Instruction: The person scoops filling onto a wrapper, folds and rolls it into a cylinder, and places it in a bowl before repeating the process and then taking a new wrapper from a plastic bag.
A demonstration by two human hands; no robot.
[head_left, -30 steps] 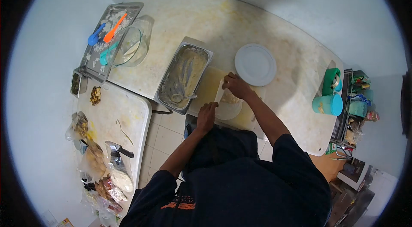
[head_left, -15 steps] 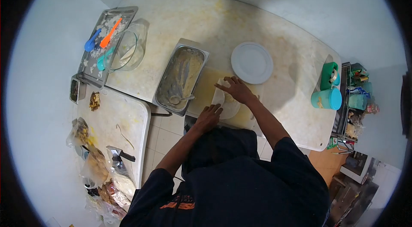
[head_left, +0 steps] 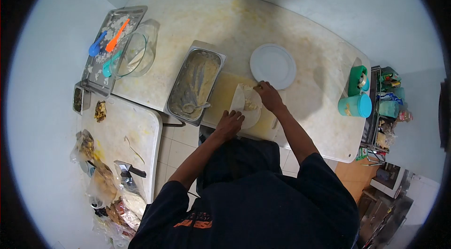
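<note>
A thin white round wrapper (head_left: 251, 119) lies on a yellowish cutting board (head_left: 224, 90), its left side folded partly inward. Pale filling (head_left: 250, 105) shows in its middle. My left hand (head_left: 229, 125) holds the wrapper's near left edge, fingers bent together. At the far right edge, the fingers of my right hand (head_left: 268, 96) pinch the wrapper. Just beyond that hand stands a white plate (head_left: 273, 67). To the left of the board is a metal pan (head_left: 174, 82) with creamy pale filling and a spoon (head_left: 197, 106) in it.
A metal tray (head_left: 139, 12) at the far left carries white crumbs, blue and orange spoons and a glass bowl (head_left: 145, 56). On the lower left table lie a knife (head_left: 136, 171) and plastic bags (head_left: 103, 181). A turquoise container (head_left: 350, 106) stands at the right.
My right hand has drawn back slightly to the right, uncovering more of the filling. My left hand stays at the wrapper's left edge. The whole view has shifted slightly.
</note>
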